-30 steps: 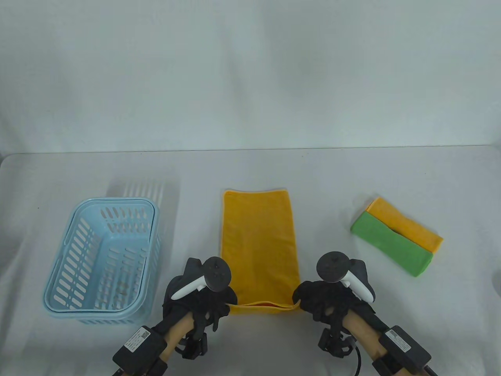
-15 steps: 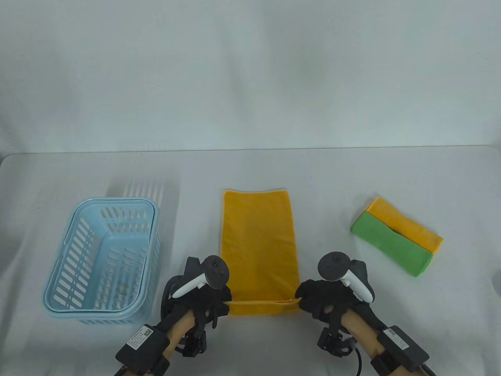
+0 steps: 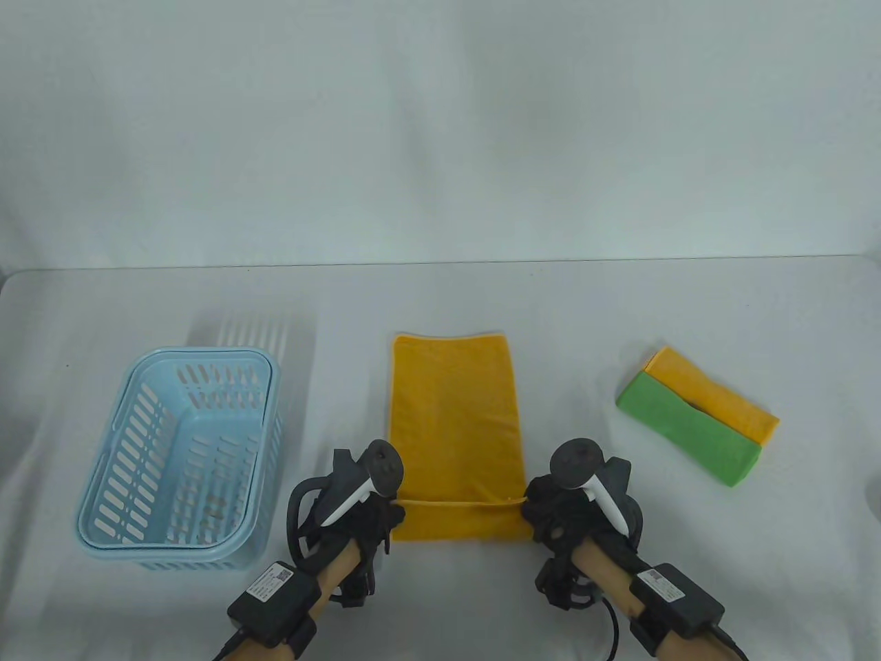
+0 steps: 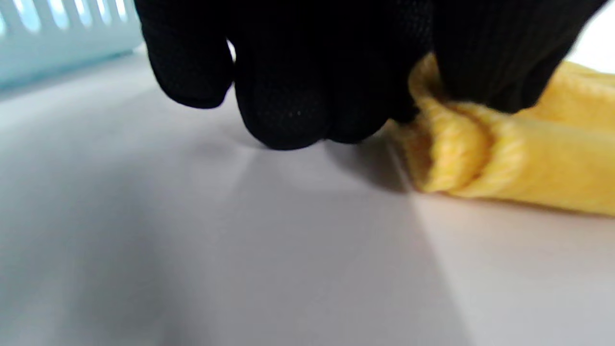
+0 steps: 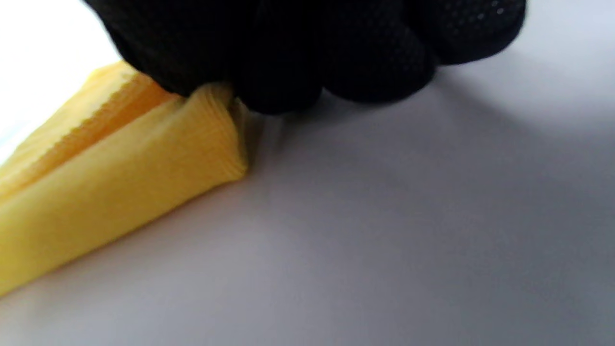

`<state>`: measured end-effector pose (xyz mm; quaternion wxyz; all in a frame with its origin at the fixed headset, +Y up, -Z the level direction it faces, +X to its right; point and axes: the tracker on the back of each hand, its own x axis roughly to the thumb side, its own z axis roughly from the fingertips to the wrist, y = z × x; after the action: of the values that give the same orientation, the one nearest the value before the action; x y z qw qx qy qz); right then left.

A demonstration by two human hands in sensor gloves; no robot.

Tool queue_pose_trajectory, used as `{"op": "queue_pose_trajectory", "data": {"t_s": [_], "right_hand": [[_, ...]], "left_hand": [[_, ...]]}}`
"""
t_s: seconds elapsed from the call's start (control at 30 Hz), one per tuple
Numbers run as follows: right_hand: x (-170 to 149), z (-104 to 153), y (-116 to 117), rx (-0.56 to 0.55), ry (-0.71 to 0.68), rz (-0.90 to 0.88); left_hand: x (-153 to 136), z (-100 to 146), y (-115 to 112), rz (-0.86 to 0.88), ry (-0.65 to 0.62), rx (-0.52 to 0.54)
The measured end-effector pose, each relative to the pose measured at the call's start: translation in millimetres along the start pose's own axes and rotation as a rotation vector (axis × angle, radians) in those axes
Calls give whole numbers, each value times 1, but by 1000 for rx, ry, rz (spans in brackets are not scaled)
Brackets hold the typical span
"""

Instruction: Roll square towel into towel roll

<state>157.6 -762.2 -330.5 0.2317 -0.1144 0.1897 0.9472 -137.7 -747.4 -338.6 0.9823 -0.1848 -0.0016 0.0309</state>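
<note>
The yellow towel (image 3: 454, 420) lies folded into a long strip at the middle of the table (image 3: 619, 303), running away from the person, and its near end is turned over onto itself in a flat fold. The left hand (image 3: 368, 516) grips the left corner of that fold, the right hand (image 3: 557, 513) grips the right corner, and the folded edge runs straight between them. In the left wrist view the gloved fingers (image 4: 288, 96) are curled down, their tips at the tabletop, with the doubled yellow cloth (image 4: 504, 158) pinched under the hand (a rounded lip of towel shows just beside the knuckles). The right wrist view tells the same story: bunched black fingers (image 5: 307, 62) clamped over the folded corner (image 5: 144, 158). To the left, well apart from the towel, sits a light blue slotted basket (image 3: 138, 385). Off to the right lie two more folded cloths, a green one (image 3: 688, 430) and an orange-yellow one (image 3: 716, 396), touching side by side.
</note>
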Motion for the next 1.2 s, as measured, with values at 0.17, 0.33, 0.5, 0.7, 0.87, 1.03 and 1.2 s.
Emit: {"op": "queue_pose_trajectory", "data": {"t_s": [0.17, 0.33, 0.5, 0.7, 0.87, 1.03, 1.2], "right_hand": [[-1, 2, -1, -10, -4, -5], [-7, 5, -12, 0, -5, -87], [-5, 14, -22, -33, -54, -106], [11, 33, -24, -78, -189, -50], [29, 46, -11, -25, -371, 42], [39, 49, 8, -3, -410, 221], [39, 43, 21, -24, -393, 346]], "left_hand": [[-6, 0, 0, 6, 16, 10], [-13, 2, 7, 48, 7, 27], [-13, 12, 17, 69, -28, 78], [1, 30, 28, 8, -115, 153], [17, 41, 27, -47, -253, 149], [34, 40, 9, -173, -364, 85], [40, 34, -4, -309, -340, 84]]}}
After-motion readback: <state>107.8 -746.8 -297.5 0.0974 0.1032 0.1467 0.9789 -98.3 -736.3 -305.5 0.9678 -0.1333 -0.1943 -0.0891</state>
